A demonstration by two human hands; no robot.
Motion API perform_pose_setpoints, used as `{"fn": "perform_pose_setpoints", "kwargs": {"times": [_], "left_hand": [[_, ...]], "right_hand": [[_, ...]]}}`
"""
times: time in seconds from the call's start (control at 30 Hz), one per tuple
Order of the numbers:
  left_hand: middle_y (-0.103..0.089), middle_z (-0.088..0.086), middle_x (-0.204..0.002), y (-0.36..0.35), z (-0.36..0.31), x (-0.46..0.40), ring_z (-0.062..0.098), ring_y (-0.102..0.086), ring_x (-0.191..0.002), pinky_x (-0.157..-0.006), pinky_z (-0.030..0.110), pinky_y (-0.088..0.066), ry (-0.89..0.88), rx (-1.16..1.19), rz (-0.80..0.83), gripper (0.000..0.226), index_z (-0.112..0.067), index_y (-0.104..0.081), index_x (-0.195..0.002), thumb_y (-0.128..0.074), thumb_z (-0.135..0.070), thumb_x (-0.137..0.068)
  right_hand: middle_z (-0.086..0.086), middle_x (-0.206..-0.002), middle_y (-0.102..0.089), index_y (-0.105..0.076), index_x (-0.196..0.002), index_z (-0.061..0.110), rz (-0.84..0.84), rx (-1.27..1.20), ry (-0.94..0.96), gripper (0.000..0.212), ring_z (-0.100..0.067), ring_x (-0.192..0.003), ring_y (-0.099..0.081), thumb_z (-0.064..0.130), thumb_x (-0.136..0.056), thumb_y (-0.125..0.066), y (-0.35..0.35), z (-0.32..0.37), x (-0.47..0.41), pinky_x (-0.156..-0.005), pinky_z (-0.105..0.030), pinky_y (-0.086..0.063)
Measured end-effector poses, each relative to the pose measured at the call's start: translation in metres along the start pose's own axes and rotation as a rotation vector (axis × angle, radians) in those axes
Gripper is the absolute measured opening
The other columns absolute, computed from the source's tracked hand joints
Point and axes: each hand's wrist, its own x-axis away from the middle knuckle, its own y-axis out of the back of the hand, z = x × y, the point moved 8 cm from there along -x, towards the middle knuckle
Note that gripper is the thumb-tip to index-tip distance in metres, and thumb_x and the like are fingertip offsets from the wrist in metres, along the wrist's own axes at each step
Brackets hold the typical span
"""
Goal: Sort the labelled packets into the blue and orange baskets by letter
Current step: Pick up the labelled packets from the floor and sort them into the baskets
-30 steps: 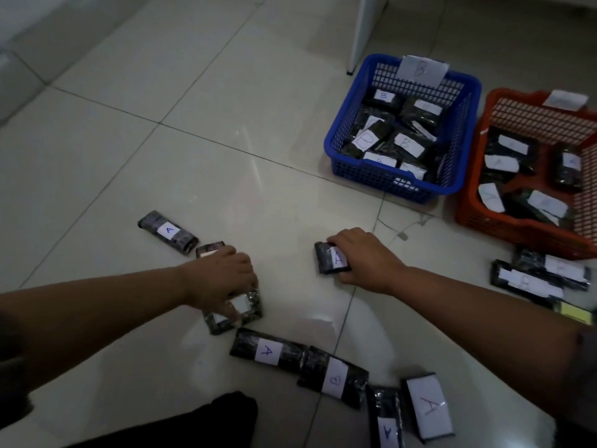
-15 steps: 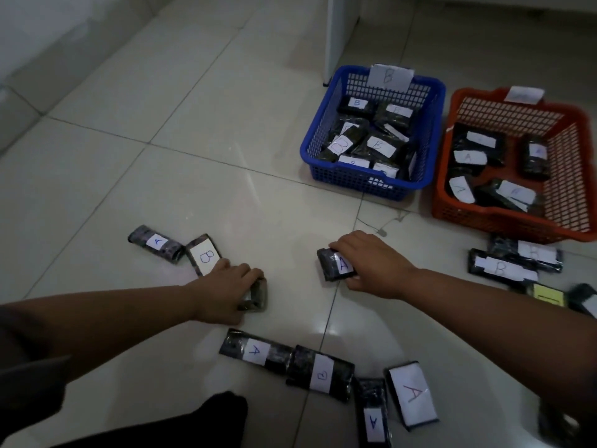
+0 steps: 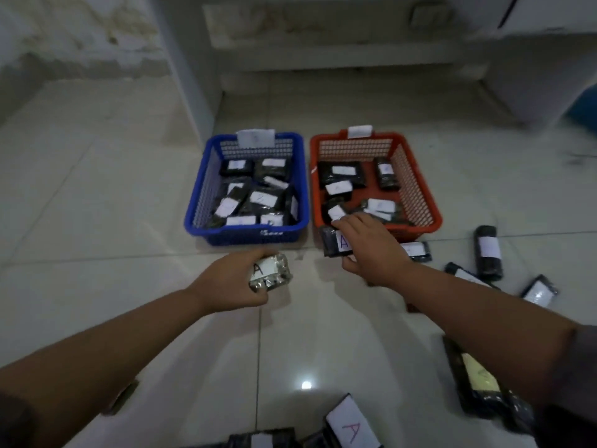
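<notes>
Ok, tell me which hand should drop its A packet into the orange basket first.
Right. The right hand holds its A packet at the orange basket front rim; the left hand is by the blue basket.

A single wide-angle view from the person's head looks forward and steeply down at the tiled floor (image 3: 97, 221). Both forearms reach in from the bottom edge, close to the lens. The blue basket (image 3: 197, 202) and orange basket (image 3: 420, 189) sit mid-frame, farther off.

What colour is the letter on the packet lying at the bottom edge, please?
Red: an A on the packet's white label, clearest in the head view.
</notes>
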Motion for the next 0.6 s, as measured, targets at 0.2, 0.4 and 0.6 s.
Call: {"fn": "perform_pose_setpoints", "kwargs": {"times": [0.2, 0.4, 0.6], "left_hand": [[-0.054, -0.012, -0.118, 0.006, -0.058, -0.068, 0.008, -0.054, -0.103, -0.085, 0.028, -0.049, -0.194, -0.120, 0.027, 0.072, -0.030, -0.042, -0.130, -0.069, -0.036, -0.063], [-0.048, -0.004, -0.102, 0.034, -0.077, -0.124, 0.011, -0.050, -0.088, -0.071, 0.026, -0.041, -0.111, 0.032, -0.239, 0.055, -0.020, -0.048, -0.110, -0.070, -0.038, -0.063], [-0.057, -0.008, -0.115, 0.025, -0.079, -0.173, 0.009, -0.057, -0.097, -0.080, 0.028, -0.049, -0.086, 0.034, -0.277, 0.070, -0.028, -0.044, -0.132, -0.071, -0.033, -0.068]], "right_hand": [[-0.014, -0.125, -0.053, -0.049, -0.128, 0.004, -0.228, -0.090, -0.408, 0.068, -0.033, -0.117, -0.044, 0.019, -0.065, -0.071, 0.028, -0.088, 0.018, -0.103, -0.044, -0.039], [-0.009, -0.133, -0.047, -0.040, -0.136, 0.010, -0.362, -0.229, -0.735, 0.068, -0.033, -0.122, -0.035, 0.024, -0.076, -0.070, 0.020, -0.166, 0.021, -0.101, -0.042, -0.036], [-0.008, -0.135, -0.041, -0.035, -0.139, 0.013, -0.382, -0.341, -0.727, 0.068, -0.024, -0.124, -0.034, 0.017, -0.079, -0.067, 0.000, -0.189, -0.013, -0.097, -0.036, -0.040]]}}
